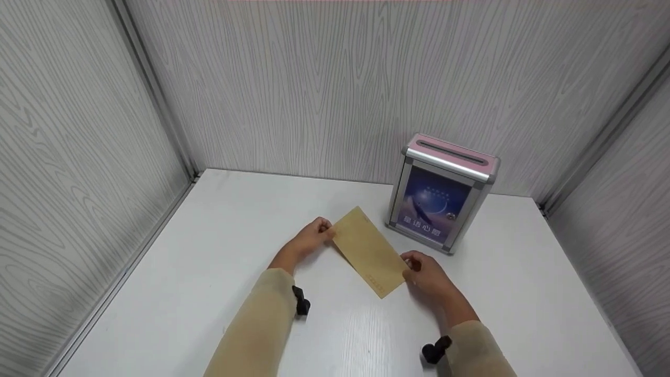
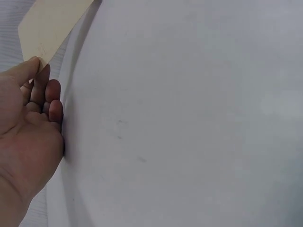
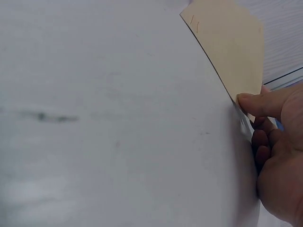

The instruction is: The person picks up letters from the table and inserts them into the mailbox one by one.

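Observation:
A tan paper envelope [image 1: 369, 252] with small orange-red print near its lower end slants between both hands over the white table. My left hand [image 1: 313, 236] pinches its left edge; in the left wrist view the thumb lies on top of the envelope [image 2: 47, 30], with the fingers curled below. On the opposite side, my right hand [image 1: 426, 272] pinches the right edge near the lower corner. The right wrist view shows that thumb pressed on the envelope [image 3: 232, 47], its fingers bent underneath.
Just beyond my right hand stands a silver-framed box [image 1: 442, 196] with a pink slotted top, a blue picture front and a small lock. The white table [image 1: 220, 235] meets grey wood-grain panels [image 1: 314, 89] at the back and sides. Black devices sit at both sleeve cuffs.

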The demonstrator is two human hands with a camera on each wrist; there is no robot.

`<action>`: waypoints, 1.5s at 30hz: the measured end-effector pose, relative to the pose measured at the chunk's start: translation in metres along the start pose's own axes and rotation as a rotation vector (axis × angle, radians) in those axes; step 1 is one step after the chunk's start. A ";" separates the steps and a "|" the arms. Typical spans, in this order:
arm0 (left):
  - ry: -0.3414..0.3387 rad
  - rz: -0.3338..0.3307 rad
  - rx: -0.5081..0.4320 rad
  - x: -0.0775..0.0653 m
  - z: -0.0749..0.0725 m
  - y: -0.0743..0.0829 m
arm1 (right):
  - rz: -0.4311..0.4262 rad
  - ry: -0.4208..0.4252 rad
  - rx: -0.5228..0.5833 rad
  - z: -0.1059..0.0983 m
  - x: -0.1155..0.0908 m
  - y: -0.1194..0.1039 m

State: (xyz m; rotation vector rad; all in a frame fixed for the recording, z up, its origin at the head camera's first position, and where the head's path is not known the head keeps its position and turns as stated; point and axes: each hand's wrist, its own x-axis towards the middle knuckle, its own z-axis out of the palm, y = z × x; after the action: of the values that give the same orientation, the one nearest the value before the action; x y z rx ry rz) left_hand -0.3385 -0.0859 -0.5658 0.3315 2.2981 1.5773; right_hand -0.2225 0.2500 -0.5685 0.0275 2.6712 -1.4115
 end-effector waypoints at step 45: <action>-0.138 0.148 -0.447 -0.044 0.029 0.154 | -0.101 -0.271 0.020 -0.005 -0.016 -0.040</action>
State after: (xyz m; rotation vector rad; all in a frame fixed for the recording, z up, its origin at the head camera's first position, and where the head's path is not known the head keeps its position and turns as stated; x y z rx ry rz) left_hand -0.2860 -0.0222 -0.4250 0.4836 1.7884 2.0117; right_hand -0.2105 0.2327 -0.5313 -0.2803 2.4668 -1.3588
